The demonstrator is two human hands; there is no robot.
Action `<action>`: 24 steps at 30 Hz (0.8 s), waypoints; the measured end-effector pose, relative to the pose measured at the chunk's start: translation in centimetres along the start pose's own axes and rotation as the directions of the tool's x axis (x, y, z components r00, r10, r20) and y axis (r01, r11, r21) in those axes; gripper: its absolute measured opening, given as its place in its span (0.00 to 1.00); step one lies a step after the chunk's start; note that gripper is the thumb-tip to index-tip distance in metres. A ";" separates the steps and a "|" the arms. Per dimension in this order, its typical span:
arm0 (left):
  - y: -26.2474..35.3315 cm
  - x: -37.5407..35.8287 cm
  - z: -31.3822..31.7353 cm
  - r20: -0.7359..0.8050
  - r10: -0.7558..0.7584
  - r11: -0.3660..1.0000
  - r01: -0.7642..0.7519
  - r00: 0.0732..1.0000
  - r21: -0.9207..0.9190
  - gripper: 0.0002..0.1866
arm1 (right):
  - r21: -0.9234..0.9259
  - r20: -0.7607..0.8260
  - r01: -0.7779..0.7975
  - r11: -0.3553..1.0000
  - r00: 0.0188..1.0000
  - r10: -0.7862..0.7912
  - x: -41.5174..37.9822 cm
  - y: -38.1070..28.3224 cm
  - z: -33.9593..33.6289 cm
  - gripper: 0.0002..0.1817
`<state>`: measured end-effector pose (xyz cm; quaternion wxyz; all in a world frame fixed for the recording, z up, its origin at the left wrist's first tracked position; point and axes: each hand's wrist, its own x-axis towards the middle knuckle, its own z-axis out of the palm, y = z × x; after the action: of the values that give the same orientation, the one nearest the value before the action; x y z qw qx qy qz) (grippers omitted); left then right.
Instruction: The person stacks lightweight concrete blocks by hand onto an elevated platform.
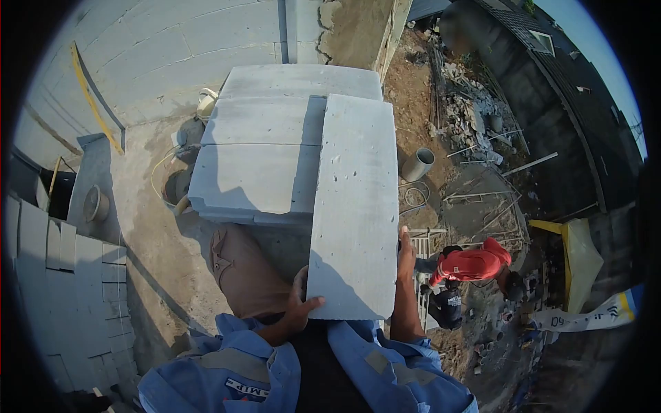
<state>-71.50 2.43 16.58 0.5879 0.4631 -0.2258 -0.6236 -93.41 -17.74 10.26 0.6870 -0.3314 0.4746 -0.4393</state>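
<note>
A long pale grey lightweight concrete block (354, 206) is held in front of my body, its far end over a stack of similar blocks (261, 172). My left hand (300, 303) grips its near left edge, with the thumb lying on the upper face and the fingers around the side. On the opposite long edge, my right hand (407, 258) is pressed against the side, and its fingers are partly hidden behind the block. Small pits mark the block's face, and a shadow falls across its near end.
More blocks (86, 289) are piled at the left. Buckets (177, 186) stand beside the stack, near a wall (158, 62) with a yellow strip (93, 96). Below at the right, a person in a red top (475, 263) bends near another person (447, 306). Rubble (475, 110) lies beyond.
</note>
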 end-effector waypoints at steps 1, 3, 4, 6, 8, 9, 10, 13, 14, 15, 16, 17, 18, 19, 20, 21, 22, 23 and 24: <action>-0.4 0.4 0.2 -0.025 0.033 0.999 -0.033 0.999 -0.005 0.53 | 0.045 0.007 0.009 0.999 1.000 -0.009 -0.1 1.0 -1.0 0.31; -1.2 0.4 0.8 -0.052 0.048 0.999 -0.048 0.997 0.012 0.52 | 0.042 0.112 0.057 0.997 0.992 -0.062 -7.5 -4.0 3.4 0.40; -1.3 0.7 0.9 -0.082 0.075 0.997 -0.074 0.994 0.017 0.51 | 0.064 0.153 0.215 0.975 0.963 -0.222 -9.7 -4.3 4.0 0.44; -1.5 1.3 1.1 -0.086 0.079 0.996 -0.081 0.993 -0.023 0.51 | -0.026 0.187 0.419 0.908 0.894 -0.407 -11.3 -2.8 2.3 0.51; -0.9 2.2 1.7 -0.088 0.072 0.996 -0.077 0.994 -0.055 0.50 | -0.036 0.131 0.508 0.861 0.856 -0.500 -10.2 -2.4 2.5 0.47; -0.2 3.5 2.4 -0.161 0.170 0.985 -0.172 0.972 -0.002 0.47 | -0.036 0.119 0.503 0.864 0.860 -0.496 -9.1 -2.7 2.9 0.47; 0.7 4.5 2.8 -0.228 0.269 0.963 -0.263 0.936 0.059 0.45 | 0.033 0.058 0.474 0.880 0.878 -0.475 -8.0 -2.5 3.0 0.43; 0.7 9.8 1.4 -0.253 0.687 0.681 -0.481 0.681 0.552 0.30 | -0.102 -0.128 0.415 0.904 0.896 -0.426 -3.3 -3.1 4.0 0.34; 2.6 11.4 1.2 -0.061 0.827 0.407 -0.520 0.560 0.751 0.26 | -0.098 -0.124 0.419 0.902 0.895 -0.429 -1.5 -3.6 4.5 0.34; 3.5 12.9 1.2 -0.058 0.829 0.401 -0.519 0.556 0.755 0.26 | -0.119 -0.139 0.407 0.906 0.896 -0.421 0.2 -4.0 5.1 0.33; 4.0 14.5 1.0 -0.066 0.812 0.428 -0.515 0.579 0.743 0.24 | -0.140 -0.155 0.394 0.909 0.898 -0.413 1.7 -4.5 5.9 0.33; 4.2 15.9 0.8 -0.071 0.794 0.454 -0.511 0.604 0.730 0.23 | -0.104 -0.183 0.373 0.922 0.904 -0.386 2.9 -5.1 6.7 0.31; 4.6 17.1 0.6 -0.062 0.793 0.448 -0.512 0.606 0.733 0.23 | -0.068 -0.214 0.353 0.933 0.909 -0.359 3.9 -5.7 7.5 0.30; 4.7 18.2 0.5 -0.103 0.759 0.512 -0.493 0.642 0.703 0.23 | -0.062 -0.221 0.354 0.933 0.907 -0.358 5.2 -5.8 7.6 0.30; 4.7 19.0 0.4 -0.144 0.720 0.576 -0.469 0.679 0.669 0.23 | -0.142 -0.239 0.335 0.932 0.902 -0.361 6.5 -5.5 7.5 0.28; 4.4 19.5 0.2 -0.136 0.715 0.575 -0.467 0.686 0.671 0.23 | -0.221 -0.259 0.310 0.925 0.896 -0.362 6.9 -5.9 7.6 0.27; 4.2 20.1 -0.1 -0.163 0.682 0.647 -0.484 0.713 0.589 0.23 | -0.216 -0.271 0.307 0.927 0.893 -0.359 7.0 -6.1 7.6 0.27; 4.0 20.7 -0.3 -0.180 0.648 0.708 -0.498 0.740 0.501 0.23 | -0.240 -0.254 0.317 0.918 0.892 -0.374 7.1 -6.2 7.9 0.27; 4.3 20.8 -0.1 -0.164 0.647 0.704 -0.501 0.745 0.503 0.23 | -0.263 -0.238 0.326 0.908 0.890 -0.388 7.2 -6.5 8.3 0.27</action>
<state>-66.67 -18.08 13.64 0.6669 0.5818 -0.3902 -0.2539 -86.32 -26.61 16.06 0.4781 -0.4192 0.5441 -0.5474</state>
